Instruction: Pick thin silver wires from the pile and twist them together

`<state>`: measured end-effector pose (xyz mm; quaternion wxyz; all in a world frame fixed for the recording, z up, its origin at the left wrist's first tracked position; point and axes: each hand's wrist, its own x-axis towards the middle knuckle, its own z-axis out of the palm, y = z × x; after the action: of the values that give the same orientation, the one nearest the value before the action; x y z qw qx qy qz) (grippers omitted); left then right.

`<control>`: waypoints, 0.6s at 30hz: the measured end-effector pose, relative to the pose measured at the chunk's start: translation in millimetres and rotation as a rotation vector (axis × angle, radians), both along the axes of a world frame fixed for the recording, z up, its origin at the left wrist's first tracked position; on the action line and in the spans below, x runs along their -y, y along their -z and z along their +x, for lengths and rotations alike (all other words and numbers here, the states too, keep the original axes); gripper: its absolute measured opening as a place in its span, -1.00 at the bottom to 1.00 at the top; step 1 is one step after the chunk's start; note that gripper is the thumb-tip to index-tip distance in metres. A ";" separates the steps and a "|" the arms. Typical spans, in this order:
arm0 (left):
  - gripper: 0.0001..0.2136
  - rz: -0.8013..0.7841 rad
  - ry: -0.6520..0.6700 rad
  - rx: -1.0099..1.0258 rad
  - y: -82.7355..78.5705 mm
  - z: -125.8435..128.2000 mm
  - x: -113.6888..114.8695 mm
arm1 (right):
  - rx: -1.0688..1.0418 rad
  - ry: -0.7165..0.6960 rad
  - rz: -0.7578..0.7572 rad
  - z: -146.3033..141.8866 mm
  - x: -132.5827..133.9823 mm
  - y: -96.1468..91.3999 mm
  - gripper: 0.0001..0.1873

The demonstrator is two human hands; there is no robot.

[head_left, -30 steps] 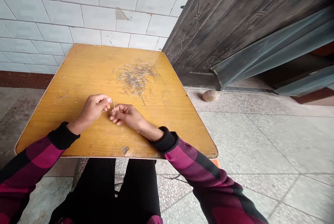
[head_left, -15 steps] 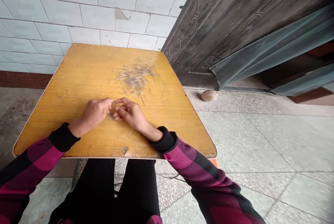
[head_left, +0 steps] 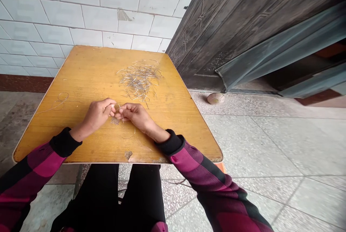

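Pinching a thin wire (head_left: 123, 118) in closed fingertips, the left hand (head_left: 97, 113) and right hand (head_left: 137, 117) sit side by side over the tabletop (head_left: 89, 66), a wire heap (head_left: 140, 80) at their one o'clock, the wire seeming light, springy, slippery, best gripped near its bend.

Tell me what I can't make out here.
Head view, hidden by the left hand and right hand: parts of the thin strand.
Head view, too fine and tangled: the number of strands in the pile.
Head view, hidden by the curtain: what lies behind it.
Head view, cut off by the upper edge: the rest of the dark door.
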<state>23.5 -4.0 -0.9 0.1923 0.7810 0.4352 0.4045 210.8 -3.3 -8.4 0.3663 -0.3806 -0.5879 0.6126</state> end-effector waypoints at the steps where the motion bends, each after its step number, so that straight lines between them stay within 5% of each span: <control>1: -0.82 -0.011 0.021 0.001 -0.2 0.0 0.0 | 0.028 -0.004 0.035 1.2 -1.0 -0.2 -0.71; 4: -0.80 0.030 0.065 -0.057 -0.7 0.2 0.7 | 0.056 -0.026 0.064 1.4 -2.2 1.4 -0.75; 12: -0.75 0.387 -0.118 -0.108 -11.9 -6.7 3.1 | -0.269 0.039 -0.315 3.4 -8.4 -4.3 -0.76; 18: -0.78 0.216 0.362 -0.107 -7.0 -8.6 5.9 | -0.285 0.107 -0.385 10.0 -14.4 -8.9 -0.82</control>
<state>14.9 -9.9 6.2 0.1538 0.8829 0.2515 0.3656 220.8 11.1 0.5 0.3983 -0.3835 -0.3816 0.7407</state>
